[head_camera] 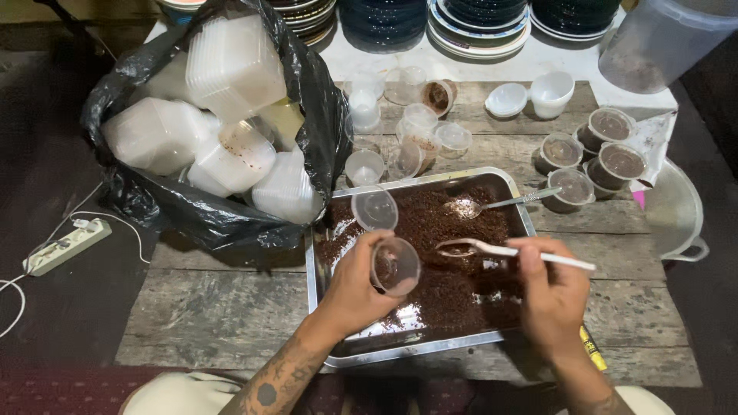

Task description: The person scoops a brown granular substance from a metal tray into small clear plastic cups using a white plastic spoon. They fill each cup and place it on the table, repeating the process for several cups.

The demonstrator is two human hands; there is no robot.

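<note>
Weathered plank table (231, 307): black bag (192, 207) of containers; steel tray (323, 292) of dark granules. Left hand (350, 288) closed around clear cup (395, 266), tilted over tray. Right hand (550, 288) pinching white spoon (500, 250); keep scoops level, cup close.

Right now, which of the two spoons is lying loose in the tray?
The shiny metal spoon, resting unheld on the dark brown mix; the white plastic spoon is in the right hand.

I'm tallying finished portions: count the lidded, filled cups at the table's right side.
4: one rearmost, one left of it, one at the right, one nearest the tray. More may be hidden.
</note>
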